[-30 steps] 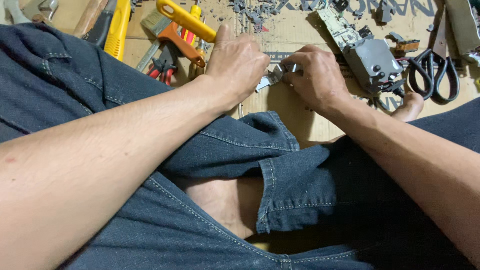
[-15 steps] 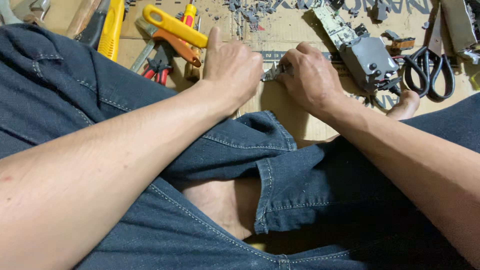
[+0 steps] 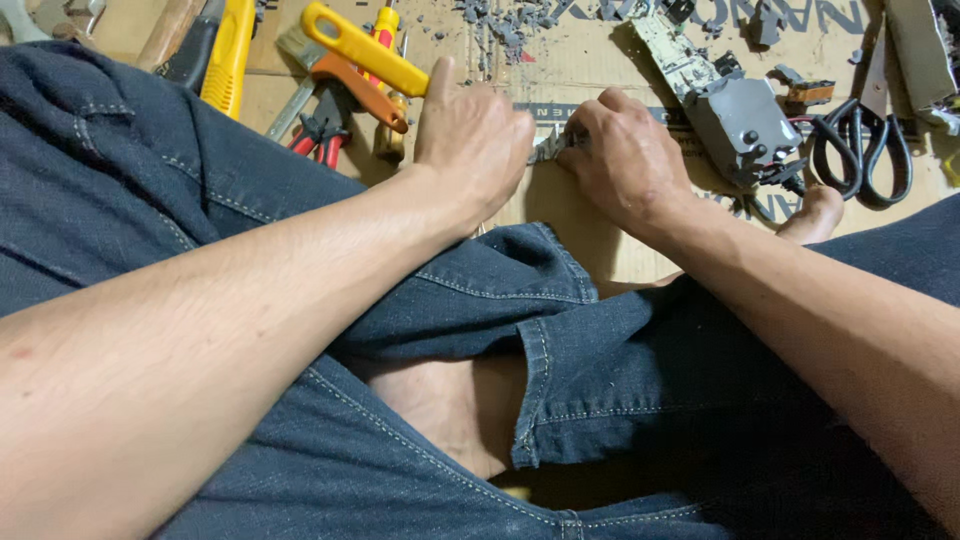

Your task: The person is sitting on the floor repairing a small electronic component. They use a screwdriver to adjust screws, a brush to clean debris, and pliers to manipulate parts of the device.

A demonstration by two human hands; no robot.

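Observation:
My left hand (image 3: 472, 140) and my right hand (image 3: 617, 158) meet over a sheet of cardboard (image 3: 590, 70) on the floor. Between their fingertips they both grip a small grey metal part (image 3: 548, 146), most of it hidden by the fingers. My forearms reach forward over my crossed legs in blue jeans (image 3: 560, 400).
Left of my hands lie yellow and orange-handled tools (image 3: 365, 50) and red-handled pliers (image 3: 320, 132). To the right sit a grey electronic unit with a circuit board (image 3: 735, 115) and black scissors (image 3: 860, 140). Grey debris (image 3: 505, 20) is scattered at the top. My bare toes (image 3: 815, 210) rest near the unit.
Both hands keep hold of the small metal part and have shifted slightly; the view has drifted a little to the right.

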